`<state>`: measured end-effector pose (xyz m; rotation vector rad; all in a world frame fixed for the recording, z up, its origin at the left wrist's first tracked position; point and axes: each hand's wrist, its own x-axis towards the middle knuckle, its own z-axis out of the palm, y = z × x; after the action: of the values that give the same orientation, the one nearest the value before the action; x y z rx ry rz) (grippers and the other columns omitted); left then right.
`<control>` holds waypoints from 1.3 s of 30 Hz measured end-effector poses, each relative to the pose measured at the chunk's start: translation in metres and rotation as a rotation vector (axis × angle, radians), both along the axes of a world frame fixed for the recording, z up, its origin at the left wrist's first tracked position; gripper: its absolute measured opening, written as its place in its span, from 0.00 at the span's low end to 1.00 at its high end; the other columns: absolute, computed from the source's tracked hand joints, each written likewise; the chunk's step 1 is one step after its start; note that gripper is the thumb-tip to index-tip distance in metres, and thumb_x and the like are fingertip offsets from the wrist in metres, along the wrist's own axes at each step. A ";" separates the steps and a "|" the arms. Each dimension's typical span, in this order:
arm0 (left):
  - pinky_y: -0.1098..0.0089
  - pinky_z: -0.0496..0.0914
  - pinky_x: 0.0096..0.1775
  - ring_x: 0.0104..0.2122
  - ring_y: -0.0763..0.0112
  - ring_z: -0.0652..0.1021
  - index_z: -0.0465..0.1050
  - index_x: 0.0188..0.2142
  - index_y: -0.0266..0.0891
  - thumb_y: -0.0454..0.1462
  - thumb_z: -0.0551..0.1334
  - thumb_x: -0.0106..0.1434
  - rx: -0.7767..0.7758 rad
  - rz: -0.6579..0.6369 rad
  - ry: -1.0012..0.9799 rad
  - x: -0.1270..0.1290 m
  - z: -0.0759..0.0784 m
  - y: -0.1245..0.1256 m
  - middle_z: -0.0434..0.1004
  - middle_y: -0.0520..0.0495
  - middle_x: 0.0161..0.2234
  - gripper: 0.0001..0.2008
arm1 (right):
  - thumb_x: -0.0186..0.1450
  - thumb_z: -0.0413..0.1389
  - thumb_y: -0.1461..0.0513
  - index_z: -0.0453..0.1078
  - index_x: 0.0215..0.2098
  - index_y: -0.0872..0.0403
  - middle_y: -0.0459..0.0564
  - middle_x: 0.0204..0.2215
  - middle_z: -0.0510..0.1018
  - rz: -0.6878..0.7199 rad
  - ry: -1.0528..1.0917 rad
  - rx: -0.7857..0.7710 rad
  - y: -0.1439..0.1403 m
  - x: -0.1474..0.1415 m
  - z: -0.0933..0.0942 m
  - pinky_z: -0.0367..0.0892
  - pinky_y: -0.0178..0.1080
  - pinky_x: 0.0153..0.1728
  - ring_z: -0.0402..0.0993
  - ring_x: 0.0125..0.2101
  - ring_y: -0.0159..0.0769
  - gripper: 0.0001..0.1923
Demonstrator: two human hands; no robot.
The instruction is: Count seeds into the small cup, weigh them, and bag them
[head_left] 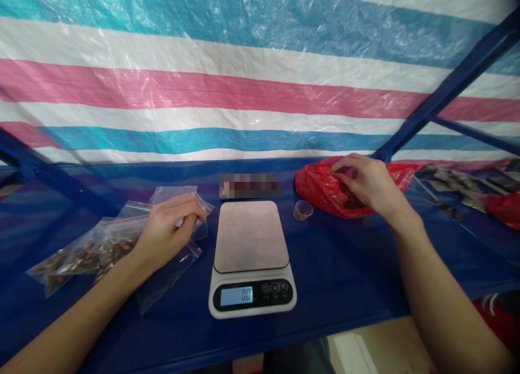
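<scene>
A blue table (333,271) stands before a striped plastic sheet (244,87). The left hand (168,230) pinches an empty clear bag (190,211) between thumb and fingers. Filled bags (85,255) lie beside it on the left. The right hand (363,184) reaches into a red bag (320,187), fingers curled inside; what they grip I cannot tell. Between the hands stand a scale (251,255) showing 0.0 and 1 small cup (303,210).

Both hands (170,230) (368,184) forward, fingers curled, forearms outstretched.
</scene>
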<state>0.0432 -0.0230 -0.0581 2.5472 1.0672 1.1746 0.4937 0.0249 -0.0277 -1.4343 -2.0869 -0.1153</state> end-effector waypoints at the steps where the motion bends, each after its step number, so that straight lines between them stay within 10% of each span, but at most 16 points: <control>1: 0.75 0.68 0.32 0.29 0.76 0.78 0.75 0.28 0.39 0.24 0.54 0.67 -0.004 0.000 0.000 0.000 0.000 0.000 0.78 0.54 0.28 0.17 | 0.64 0.57 0.64 0.80 0.34 0.51 0.54 0.36 0.84 -0.002 -0.002 0.000 0.000 0.000 0.000 0.73 0.46 0.39 0.81 0.34 0.47 0.08; 39: 0.71 0.70 0.33 0.29 0.71 0.80 0.76 0.28 0.42 0.28 0.55 0.69 -0.046 0.019 0.016 0.000 0.000 0.000 0.80 0.53 0.28 0.16 | 0.67 0.63 0.57 0.80 0.36 0.50 0.54 0.36 0.85 -0.005 0.133 -0.035 -0.016 -0.004 0.017 0.75 0.50 0.39 0.82 0.34 0.49 0.06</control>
<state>0.0429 -0.0225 -0.0586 2.5215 1.1106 1.1224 0.4897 0.0093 -0.0103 -1.4282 -1.9863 0.0139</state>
